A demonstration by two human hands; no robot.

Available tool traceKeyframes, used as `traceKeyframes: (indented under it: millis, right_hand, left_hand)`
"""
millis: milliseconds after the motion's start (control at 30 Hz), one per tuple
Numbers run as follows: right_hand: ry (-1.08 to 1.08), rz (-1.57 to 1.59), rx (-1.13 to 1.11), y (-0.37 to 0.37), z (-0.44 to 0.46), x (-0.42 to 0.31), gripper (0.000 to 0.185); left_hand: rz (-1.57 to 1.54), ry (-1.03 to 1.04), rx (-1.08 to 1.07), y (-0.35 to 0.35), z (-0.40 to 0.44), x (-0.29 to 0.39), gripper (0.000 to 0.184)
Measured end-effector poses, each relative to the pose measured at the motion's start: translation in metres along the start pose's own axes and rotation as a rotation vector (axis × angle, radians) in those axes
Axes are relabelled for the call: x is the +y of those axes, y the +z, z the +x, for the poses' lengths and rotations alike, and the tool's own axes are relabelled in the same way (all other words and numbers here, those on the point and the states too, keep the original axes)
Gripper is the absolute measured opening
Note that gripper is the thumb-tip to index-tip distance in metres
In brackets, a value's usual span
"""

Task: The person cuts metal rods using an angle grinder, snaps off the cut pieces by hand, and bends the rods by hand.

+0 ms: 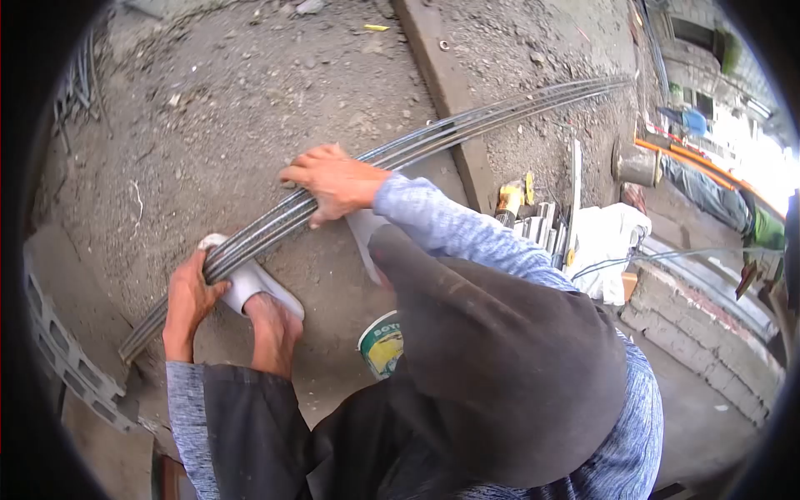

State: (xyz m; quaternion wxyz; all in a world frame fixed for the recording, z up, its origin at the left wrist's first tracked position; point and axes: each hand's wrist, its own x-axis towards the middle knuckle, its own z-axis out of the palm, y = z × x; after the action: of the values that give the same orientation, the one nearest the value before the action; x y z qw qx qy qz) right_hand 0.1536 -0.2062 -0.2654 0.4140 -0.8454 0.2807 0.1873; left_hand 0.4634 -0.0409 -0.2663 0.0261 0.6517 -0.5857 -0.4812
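Steel-grey rebar (pixel 263 231), several slender lengths in a loose bundle, lay under both our hands. Its long axis slanted from beside our left hand (pixel 190 302), the one nearer its short end, up and away past our right hand (pixel 337 183), where much the longer part stretched. We had the left closed about the bars, thumb on the side toward us and fingers over the far side. Our right straddled them farther up, fingers beyond the far edge and thumb at the near one; how tightly it pressed, we could not tell. Between our hands the bundle passed over the toe of one white slipper (pixel 282 293). Beyond the right-hand grip it crossed above a long beam (pixel 435 73), and its rods fanned slightly apart, then drew together toward the far tip. Past the left-hand grip, the short end pointed toward some hollow concrete blocks (pixel 62 337). The bars looked dark and dusty, bluish along the upper edge, and gently bowed, though the wide lens may have exaggerated that. A printed pail (pixel 381 344) stood nearer our knees than either hand.
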Motion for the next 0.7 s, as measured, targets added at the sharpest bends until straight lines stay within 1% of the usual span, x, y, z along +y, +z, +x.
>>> traceKeyframes:
  millis: [67, 100, 167, 233, 267, 300, 433, 567, 600, 700]
  right_hand:
    - [0.083, -0.092, 0.16, 0.0, -0.036, 0.031, 0.09]
    - [0.126, -0.137, 0.237, 0.001, -0.056, 0.05, 0.091]
    - [0.273, -0.242, 0.302, 0.001, -0.092, 0.084, 0.093]
    - [0.325, -0.349, 0.259, 0.0, -0.119, 0.126, 0.091]
    - [0.314, -0.412, 0.281, -0.003, -0.131, 0.14, 0.083]
    - [0.299, -0.395, 0.273, -0.003, -0.135, 0.153, 0.08]
    - [0.299, -0.397, 0.26, 0.004, -0.139, 0.168, 0.064]
    - [0.334, -0.392, 0.276, 0.014, -0.137, 0.167, 0.054]
    - [0.348, -0.395, 0.276, 0.016, -0.137, 0.167, 0.053]
    - [0.377, -0.397, 0.313, 0.021, -0.142, 0.168, 0.047]
  left_hand:
    - [0.029, -0.008, -0.003, 0.001, -0.001, 0.003, 0.054]
    - [0.02, 0.028, 0.022, 0.001, -0.001, 0.007, 0.051]
    - [-0.004, 0.091, 0.076, 0.002, -0.004, 0.014, 0.044]
    - [0.081, 0.02, 0.042, 0.007, -0.004, 0.008, 0.048]
    - [0.124, -0.019, 0.027, 0.008, -0.004, 0.005, 0.051]
    - [0.138, -0.022, 0.024, 0.009, -0.004, 0.003, 0.051]
    - [0.206, -0.026, 0.006, 0.013, -0.003, -0.003, 0.056]
    - [0.214, -0.038, -0.006, 0.016, -0.005, -0.004, 0.06]
    - [0.209, -0.01, -0.002, 0.016, -0.005, -0.005, 0.062]
    - [0.156, -0.006, -0.017, 0.016, -0.004, -0.002, 0.061]
